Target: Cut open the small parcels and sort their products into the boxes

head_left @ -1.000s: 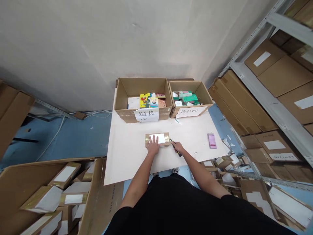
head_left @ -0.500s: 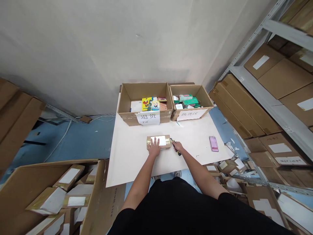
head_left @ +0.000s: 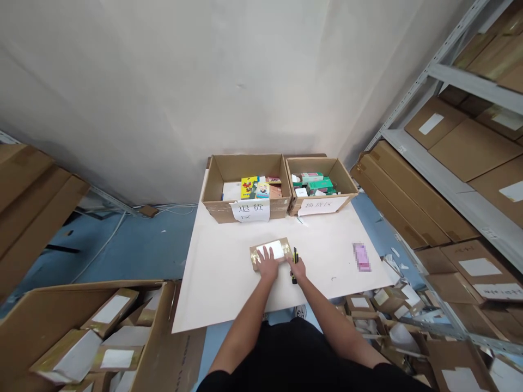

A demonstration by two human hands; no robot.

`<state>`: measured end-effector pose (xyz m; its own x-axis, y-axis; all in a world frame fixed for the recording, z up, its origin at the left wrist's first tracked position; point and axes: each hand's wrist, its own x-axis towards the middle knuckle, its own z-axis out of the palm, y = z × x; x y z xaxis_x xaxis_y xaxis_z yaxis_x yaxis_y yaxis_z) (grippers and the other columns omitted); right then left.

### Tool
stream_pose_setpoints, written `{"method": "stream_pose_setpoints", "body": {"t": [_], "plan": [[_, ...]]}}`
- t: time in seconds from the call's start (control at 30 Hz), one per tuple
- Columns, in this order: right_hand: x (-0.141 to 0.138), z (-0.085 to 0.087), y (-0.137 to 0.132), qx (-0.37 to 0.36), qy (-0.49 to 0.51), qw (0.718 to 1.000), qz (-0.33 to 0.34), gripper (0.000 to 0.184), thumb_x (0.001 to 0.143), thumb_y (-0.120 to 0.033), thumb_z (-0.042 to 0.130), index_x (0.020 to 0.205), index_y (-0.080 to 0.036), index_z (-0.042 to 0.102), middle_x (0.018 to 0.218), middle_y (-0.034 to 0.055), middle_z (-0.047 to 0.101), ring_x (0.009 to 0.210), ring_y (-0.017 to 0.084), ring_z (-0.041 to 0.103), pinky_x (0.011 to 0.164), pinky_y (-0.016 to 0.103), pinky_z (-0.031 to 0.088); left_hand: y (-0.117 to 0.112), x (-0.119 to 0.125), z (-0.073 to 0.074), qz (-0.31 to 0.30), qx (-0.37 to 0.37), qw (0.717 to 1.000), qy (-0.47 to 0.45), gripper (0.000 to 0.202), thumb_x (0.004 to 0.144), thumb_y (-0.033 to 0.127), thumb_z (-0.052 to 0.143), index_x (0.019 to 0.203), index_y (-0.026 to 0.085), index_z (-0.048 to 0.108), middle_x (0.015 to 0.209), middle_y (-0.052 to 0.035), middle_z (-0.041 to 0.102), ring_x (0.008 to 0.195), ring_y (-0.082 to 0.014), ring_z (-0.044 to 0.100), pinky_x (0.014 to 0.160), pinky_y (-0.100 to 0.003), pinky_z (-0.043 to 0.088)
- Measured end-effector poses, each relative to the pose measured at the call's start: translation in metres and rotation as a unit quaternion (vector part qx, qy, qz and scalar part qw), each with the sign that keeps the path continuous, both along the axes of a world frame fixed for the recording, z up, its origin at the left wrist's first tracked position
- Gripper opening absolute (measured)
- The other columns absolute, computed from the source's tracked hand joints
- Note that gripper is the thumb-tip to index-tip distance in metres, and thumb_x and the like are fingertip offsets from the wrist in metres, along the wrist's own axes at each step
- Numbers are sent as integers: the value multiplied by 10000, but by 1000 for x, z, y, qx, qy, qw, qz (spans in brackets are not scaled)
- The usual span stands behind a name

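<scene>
A small taped cardboard parcel [head_left: 285, 246] with a white label lies slightly tilted on the white table [head_left: 220, 272]. On top of it, towards its left half, rests my left hand [head_left: 267, 265], fingers spread and pressing flat. My right hand [head_left: 298, 269], at the parcel's right end, is closed round a black and yellow utility knife [head_left: 295, 255]. The knife points away from me, beside the parcel's right end. Whether its blade touches the cardboard is not clear.
Two open cartons with handwritten signs, a left carton [head_left: 220, 212] and a right carton [head_left: 292, 209], stand at the table's back holding small boxes. A blurred pink item [head_left: 362, 257] lies on the right. A large parcel-filled carton [head_left: 163, 305] is at lower left; shelving [head_left: 445, 163] rises at right.
The parcel has turned slightly, its right end swinging away from me. My right hand has moved in against that end, and the knife now points more straight ahead. The camera view has tilted up a little.
</scene>
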<state>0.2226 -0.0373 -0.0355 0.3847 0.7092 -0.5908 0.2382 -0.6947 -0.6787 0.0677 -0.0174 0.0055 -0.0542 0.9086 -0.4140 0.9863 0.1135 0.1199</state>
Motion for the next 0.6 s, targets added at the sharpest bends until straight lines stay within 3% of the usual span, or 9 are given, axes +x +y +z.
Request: {"method": "stream_pose_setpoints", "body": {"t": [0.07, 0.13, 0.2, 0.33, 0.47, 0.6], "plan": [[-6, -3, 9, 9, -48, 998, -27, 457, 812, -639, 734, 911, -257, 505, 753, 21, 689, 638, 211, 712, 532, 266, 526, -14, 14, -6, 7, -3, 1000, 16, 705, 1024, 465, 478, 1677, 277, 291, 1744, -155, 236, 1580, -475, 228, 1194, -673, 329], [-3, -3, 21, 29, -98, 994, -31, 501, 741, -637, 786, 930, -254, 525, 897, 73, 734, 858, 263, 752, 641, 287, 561, -30, 22, -14, -6, -19, 999, 25, 726, 980, 391, 568, 1651, 198, 365, 1697, -219, 325, 1525, -507, 335, 1180, -668, 354], [3, -1, 32, 42, -116, 992, -23, 516, 695, -618, 817, 927, -256, 532, 940, 81, 740, 944, 286, 746, 697, 302, 567, -46, 24, -22, -48, 0, 998, 27, 713, 953, 311, 599, 1628, 175, 416, 1662, -225, 394, 1516, -487, 369, 1205, -654, 335], [0, 1, 40, 53, 18, 998, -37, 457, 795, -660, 707, 880, -273, 479, 668, -20, 632, 600, 216, 683, 540, 294, 524, -68, 15, -27, -83, 34, 996, 6, 791, 900, 314, 683, 1635, 212, 409, 1681, -171, 390, 1569, -467, 270, 1184, -620, 393], [-12, -4, 27, 84, 159, 981, -72, 508, 845, -765, 574, 842, -277, 431, 569, -68, 535, 429, 153, 557, 447, 272, 472, -61, -16, -18, -71, 30, 995, -65, 774, 925, 343, 636, 1645, 208, 386, 1700, -148, 365, 1577, -427, 277, 1178, -523, 428], [-16, -11, 12, 75, 180, 978, -75, 549, 826, -801, 557, 830, -262, 454, 632, -29, 614, 485, 151, 602, 470, 257, 476, -34, -80, -10, -34, 2, 986, -164, 715, 986, 413, 504, 1653, 200, 356, 1713, -98, 354, 1596, -320, 277, 1239, -415, 356]]}}
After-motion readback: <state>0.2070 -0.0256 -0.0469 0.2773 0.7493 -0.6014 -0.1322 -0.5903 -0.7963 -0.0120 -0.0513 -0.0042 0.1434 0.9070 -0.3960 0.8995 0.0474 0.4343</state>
